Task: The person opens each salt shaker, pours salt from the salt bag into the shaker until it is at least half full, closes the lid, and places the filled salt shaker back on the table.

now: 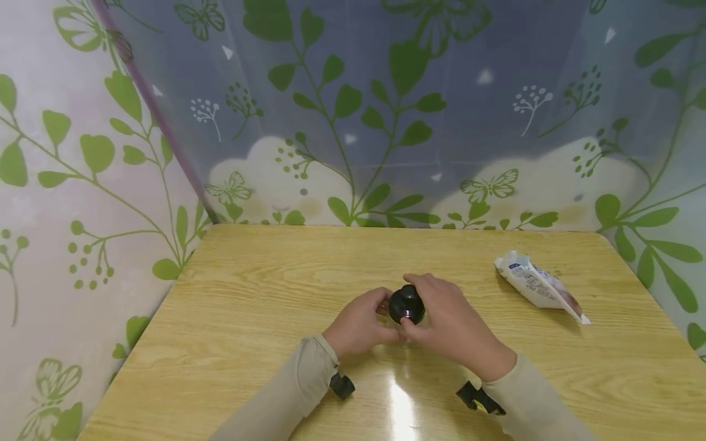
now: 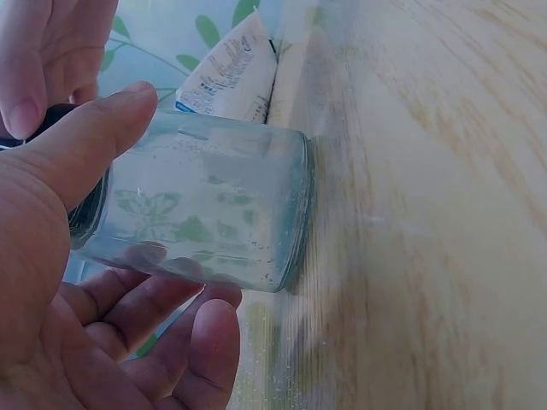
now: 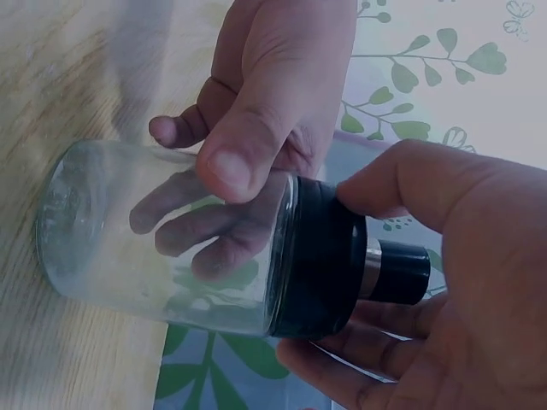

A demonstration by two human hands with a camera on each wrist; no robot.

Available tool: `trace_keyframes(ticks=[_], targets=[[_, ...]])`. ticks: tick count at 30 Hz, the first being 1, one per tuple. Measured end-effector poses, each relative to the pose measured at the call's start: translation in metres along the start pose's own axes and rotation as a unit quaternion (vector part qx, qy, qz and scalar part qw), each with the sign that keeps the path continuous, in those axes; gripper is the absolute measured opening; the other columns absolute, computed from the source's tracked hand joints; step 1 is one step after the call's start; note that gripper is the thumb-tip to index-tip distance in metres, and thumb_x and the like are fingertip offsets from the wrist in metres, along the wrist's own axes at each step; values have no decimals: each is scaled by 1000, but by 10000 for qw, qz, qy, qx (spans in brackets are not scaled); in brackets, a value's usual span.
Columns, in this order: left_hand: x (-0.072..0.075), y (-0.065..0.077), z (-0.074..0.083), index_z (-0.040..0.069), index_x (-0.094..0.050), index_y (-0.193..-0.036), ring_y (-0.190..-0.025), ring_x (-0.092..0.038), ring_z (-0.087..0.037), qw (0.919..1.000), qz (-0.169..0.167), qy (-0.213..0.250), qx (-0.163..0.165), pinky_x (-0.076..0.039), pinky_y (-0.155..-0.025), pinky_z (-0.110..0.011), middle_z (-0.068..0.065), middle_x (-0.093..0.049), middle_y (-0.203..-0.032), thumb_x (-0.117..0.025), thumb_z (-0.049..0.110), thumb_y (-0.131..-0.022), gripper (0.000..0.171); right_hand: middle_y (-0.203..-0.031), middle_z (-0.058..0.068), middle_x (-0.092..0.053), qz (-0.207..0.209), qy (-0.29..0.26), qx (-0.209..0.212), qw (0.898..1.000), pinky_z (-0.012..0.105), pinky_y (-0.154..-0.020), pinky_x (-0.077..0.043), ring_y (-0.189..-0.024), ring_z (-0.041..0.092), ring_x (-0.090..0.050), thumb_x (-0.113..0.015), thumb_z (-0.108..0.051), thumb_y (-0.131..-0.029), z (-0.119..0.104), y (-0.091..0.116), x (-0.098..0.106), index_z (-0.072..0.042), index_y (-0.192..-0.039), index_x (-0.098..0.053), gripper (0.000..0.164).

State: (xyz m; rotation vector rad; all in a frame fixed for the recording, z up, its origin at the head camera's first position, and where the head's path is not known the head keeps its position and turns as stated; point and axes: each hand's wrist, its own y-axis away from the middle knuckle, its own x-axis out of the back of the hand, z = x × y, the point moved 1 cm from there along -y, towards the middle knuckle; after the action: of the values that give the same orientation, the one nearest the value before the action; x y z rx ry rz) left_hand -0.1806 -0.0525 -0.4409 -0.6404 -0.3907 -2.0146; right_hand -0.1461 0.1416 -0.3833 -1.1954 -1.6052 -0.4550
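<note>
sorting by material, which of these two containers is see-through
The black-lidded glass jar: its wall is clear, while the printed packet looks opaque.

Black lid [image 3: 321, 259], green-leaf-patterned backdrop [image 1: 397, 116]

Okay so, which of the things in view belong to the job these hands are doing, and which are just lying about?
In the job:
- glass jar, held by the left hand
- black lid on the jar, gripped by the right hand

Apparently just lying about:
- white packet, untouched on the table, off to the right
</note>
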Motion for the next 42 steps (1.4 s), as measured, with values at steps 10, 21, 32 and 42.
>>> trace_keyframes(ticks=[10,21,32,42], targets=[[-2,-1,-2,21,-63,-123,-107,-65,-12,10000,-12,-35,18,-51,-97,-37,10,-67,-113,-88,41,-81,53,-130,16,-64,-12,-168,-237,9996,63,-114,-33,-125,38,-59,-79,-24,-86,-1,2,1,3,-156,-35,87],[-2,1,2,22,-63,-120,-107,-66,-11,9999,-21,109,105,-51,-97,-37,11,-68,-111,-91,46,-77,57,-97,4,-63,93,-248,-940,9952,52,-88,-48,-92,26,-60,-79,-52,-87,3,2,3,4,-155,-38,97],[-2,1,2,21,-62,-122,-109,-65,-13,10000,28,31,77,-51,-98,-38,9,-66,-114,-90,44,-78,57,-104,7,-65,91,-385,-805,9960,56,-94,-47,-99,29,-63,-82,-35,-86,1,0,2,3,-152,-41,87],[-3,1,1,21,-62,-124,-108,-65,-12,9999,34,70,147,-51,-98,-40,10,-66,-114,-91,44,-77,60,-99,4,-66,74,-316,-902,9954,57,-95,-46,-99,30,-63,-81,-53,-85,1,0,3,4,-153,-40,98]])
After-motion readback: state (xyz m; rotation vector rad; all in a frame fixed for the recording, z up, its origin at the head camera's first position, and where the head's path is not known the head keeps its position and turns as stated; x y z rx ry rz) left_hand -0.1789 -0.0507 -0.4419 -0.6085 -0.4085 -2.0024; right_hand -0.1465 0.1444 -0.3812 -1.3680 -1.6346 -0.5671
